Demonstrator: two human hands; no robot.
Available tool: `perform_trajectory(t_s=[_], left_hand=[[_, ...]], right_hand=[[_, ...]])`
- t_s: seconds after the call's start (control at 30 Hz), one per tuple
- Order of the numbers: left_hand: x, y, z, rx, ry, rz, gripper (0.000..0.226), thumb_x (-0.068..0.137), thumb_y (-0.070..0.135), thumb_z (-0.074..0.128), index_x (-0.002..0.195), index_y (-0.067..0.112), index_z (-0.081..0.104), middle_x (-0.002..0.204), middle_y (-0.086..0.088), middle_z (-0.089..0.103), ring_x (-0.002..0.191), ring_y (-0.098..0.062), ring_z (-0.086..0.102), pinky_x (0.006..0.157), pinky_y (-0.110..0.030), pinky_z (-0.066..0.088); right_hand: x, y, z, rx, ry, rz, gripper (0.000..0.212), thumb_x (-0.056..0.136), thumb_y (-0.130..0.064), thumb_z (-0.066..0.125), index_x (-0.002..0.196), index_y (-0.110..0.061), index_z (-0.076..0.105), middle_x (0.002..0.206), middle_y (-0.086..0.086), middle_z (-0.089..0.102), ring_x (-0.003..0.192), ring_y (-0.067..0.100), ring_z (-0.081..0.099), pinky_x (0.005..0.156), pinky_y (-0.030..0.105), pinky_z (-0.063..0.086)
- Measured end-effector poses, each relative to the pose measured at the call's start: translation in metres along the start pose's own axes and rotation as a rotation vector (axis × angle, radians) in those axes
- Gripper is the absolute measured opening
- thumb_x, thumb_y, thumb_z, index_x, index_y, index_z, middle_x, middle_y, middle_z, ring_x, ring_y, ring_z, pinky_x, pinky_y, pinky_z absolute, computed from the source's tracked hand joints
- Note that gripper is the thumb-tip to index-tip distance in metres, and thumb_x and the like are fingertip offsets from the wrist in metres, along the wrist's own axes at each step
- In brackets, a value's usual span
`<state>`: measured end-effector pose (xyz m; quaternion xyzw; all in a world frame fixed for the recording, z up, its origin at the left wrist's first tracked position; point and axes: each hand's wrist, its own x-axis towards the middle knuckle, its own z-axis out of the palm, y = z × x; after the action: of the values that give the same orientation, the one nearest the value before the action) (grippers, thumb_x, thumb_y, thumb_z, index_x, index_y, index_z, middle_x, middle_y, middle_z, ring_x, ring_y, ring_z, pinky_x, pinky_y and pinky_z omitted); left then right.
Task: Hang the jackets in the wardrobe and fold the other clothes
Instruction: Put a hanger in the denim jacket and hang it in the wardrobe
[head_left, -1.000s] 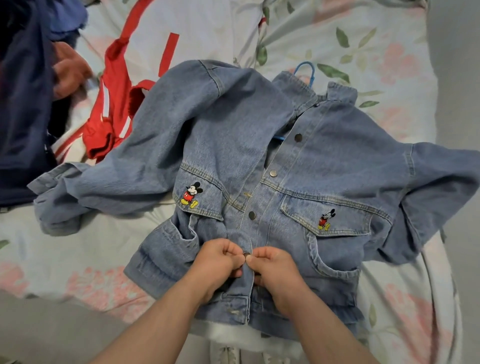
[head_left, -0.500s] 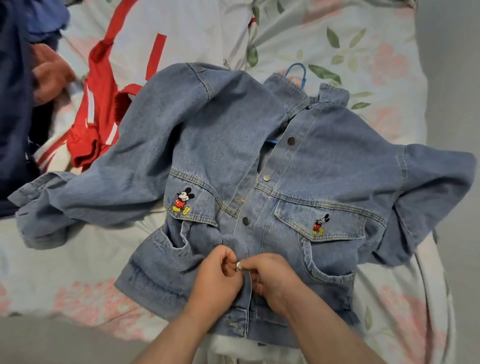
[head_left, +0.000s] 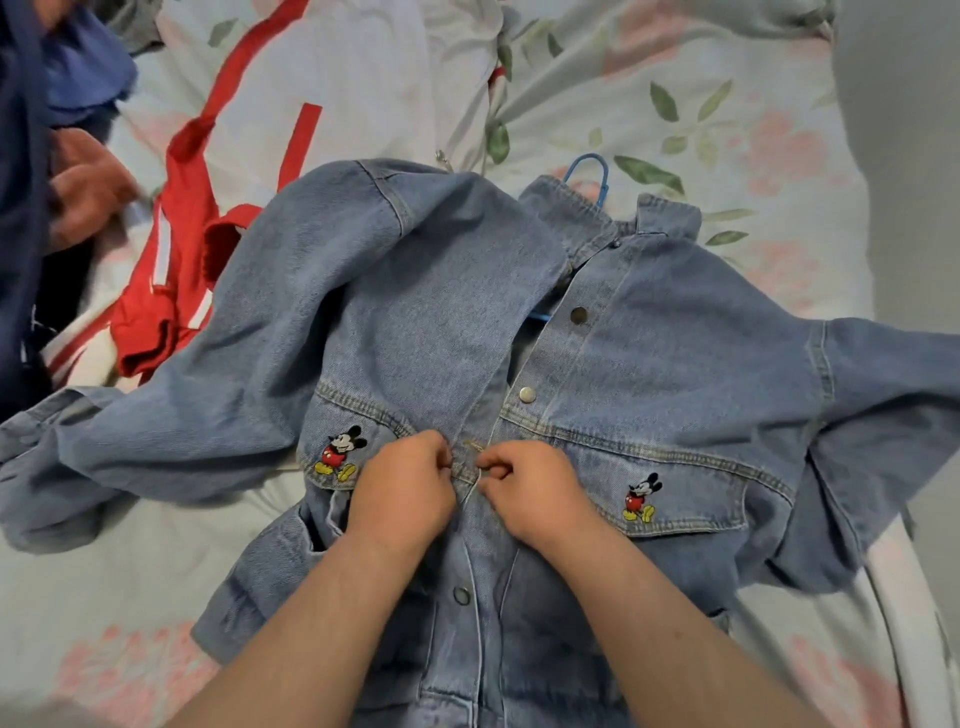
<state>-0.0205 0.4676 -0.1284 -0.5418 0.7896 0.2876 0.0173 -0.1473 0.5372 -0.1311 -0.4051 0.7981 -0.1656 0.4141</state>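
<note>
Left hand (head_left: 402, 496) and right hand (head_left: 535, 493) side by side, fingers (head_left: 440, 458) curled, pinching.

Soft even light; blurred, warped edges.

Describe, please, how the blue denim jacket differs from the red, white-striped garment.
The blue denim jacket lies spread front up; the red, white-striped garment lies bunched. The left hand and right hand pinch the jacket's front; neither touches the red garment. Only the jacket shows a blue hanger hook, not the red garment. Both lie on floral bedding.
</note>
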Motion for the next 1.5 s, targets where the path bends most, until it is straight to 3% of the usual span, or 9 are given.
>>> perform_trajectory(t_s=[0.17, 0.4, 0.5, 0.6, 0.8, 0.9, 1.0, 1.13, 1.5], left_hand=[[0.001, -0.011, 0.007, 0.055, -0.021, 0.035, 0.036, 0.064, 0.049, 0.072, 0.078, 0.031, 0.044, 0.073, 0.012, 0.051, 0.067, -0.013, 0.053, 0.053, -0.028, 0.035], [0.000, -0.004, 0.000, 0.233, -0.082, 0.093, 0.052, 0.066, 0.069, 0.064, 0.090, 0.029, 0.040, 0.090, 0.010, 0.054, 0.081, -0.021, 0.062, 0.059, -0.031, 0.041], [0.002, 0.007, -0.003, 0.346, 0.014, 0.228, 0.043, 0.077, 0.050, 0.068, 0.088, 0.025, 0.034, 0.092, 0.002, 0.055, 0.076, -0.025, 0.064, 0.051, -0.032, 0.035], [-0.001, 0.021, -0.006, 0.435, 0.057, 0.458, 0.046, 0.052, 0.021, 0.083, 0.076, 0.018, 0.043, 0.073, -0.003, 0.049, 0.054, -0.023, 0.055, 0.038, -0.026, 0.020], [0.012, 0.024, -0.005, 0.446, 0.045, 0.423, 0.031, 0.057, 0.011, 0.074, 0.078, 0.012, 0.052, 0.076, -0.009, 0.053, 0.061, -0.028, 0.055, 0.042, -0.029, 0.029], [0.016, 0.023, -0.011, 0.258, 0.000, 0.231, 0.018, 0.075, 0.016, 0.057, 0.092, 0.016, 0.060, 0.092, -0.004, 0.060, 0.084, -0.027, 0.058, 0.063, -0.033, 0.039], [0.003, 0.021, -0.017, -0.175, 0.001, 0.061, 0.004, 0.067, 0.023, 0.054, 0.067, 0.025, 0.058, 0.064, 0.010, 0.057, 0.063, -0.010, 0.053, 0.057, -0.028, 0.038], [-0.010, 0.020, -0.012, -0.480, -0.203, 0.018, 0.024, 0.081, 0.005, 0.064, 0.062, 0.017, 0.056, 0.053, 0.011, 0.048, 0.052, -0.003, 0.040, 0.055, -0.024, 0.035], [-0.012, 0.016, -0.007, -0.952, -0.402, -0.330, 0.011, 0.089, -0.003, 0.051, 0.085, 0.004, 0.058, 0.079, -0.013, 0.053, 0.074, -0.027, 0.048, 0.073, -0.045, 0.042]], right_hand=[[-0.005, 0.022, 0.006, -0.099, 0.037, -0.145, 0.015, 0.086, -0.021, 0.074, 0.100, -0.019, 0.070, 0.092, -0.008, 0.052, 0.085, 0.010, 0.050, 0.078, 0.021, 0.041], [-0.001, 0.030, -0.001, -0.005, -0.006, -0.111, 0.022, 0.083, -0.022, 0.075, 0.072, -0.019, 0.056, 0.069, -0.011, 0.051, 0.062, 0.003, 0.046, 0.056, 0.016, 0.036], [-0.003, 0.033, 0.000, 0.073, 0.034, -0.033, 0.022, 0.084, -0.028, 0.073, 0.071, -0.023, 0.055, 0.059, -0.016, 0.056, 0.053, 0.001, 0.048, 0.048, 0.017, 0.035], [-0.005, 0.031, 0.001, 0.093, 0.056, -0.007, 0.023, 0.085, -0.030, 0.072, 0.071, -0.025, 0.054, 0.060, -0.029, 0.056, 0.051, -0.001, 0.050, 0.049, 0.017, 0.040], [-0.010, 0.024, -0.002, 0.252, 0.054, 0.077, 0.020, 0.088, -0.015, 0.068, 0.078, -0.031, 0.061, 0.064, -0.010, 0.064, 0.054, -0.001, 0.056, 0.054, 0.019, 0.049], [-0.015, 0.018, -0.004, 0.357, 0.069, 0.149, 0.021, 0.089, -0.010, 0.066, 0.078, -0.027, 0.064, 0.069, -0.006, 0.065, 0.057, 0.003, 0.059, 0.060, 0.024, 0.054], [-0.021, 0.009, -0.008, 0.623, 0.072, 0.261, 0.015, 0.091, -0.004, 0.066, 0.081, -0.015, 0.064, 0.070, 0.000, 0.062, 0.056, 0.005, 0.059, 0.058, 0.029, 0.059], [-0.031, 0.000, -0.016, 0.967, 0.030, 0.314, 0.009, 0.092, 0.002, 0.063, 0.087, -0.006, 0.062, 0.067, 0.004, 0.060, 0.053, 0.007, 0.059, 0.055, 0.024, 0.056], [-0.041, -0.006, -0.014, 1.079, 0.017, 0.266, 0.016, 0.087, 0.007, 0.067, 0.094, -0.007, 0.067, 0.068, 0.002, 0.064, 0.058, 0.011, 0.061, 0.061, 0.023, 0.056]])
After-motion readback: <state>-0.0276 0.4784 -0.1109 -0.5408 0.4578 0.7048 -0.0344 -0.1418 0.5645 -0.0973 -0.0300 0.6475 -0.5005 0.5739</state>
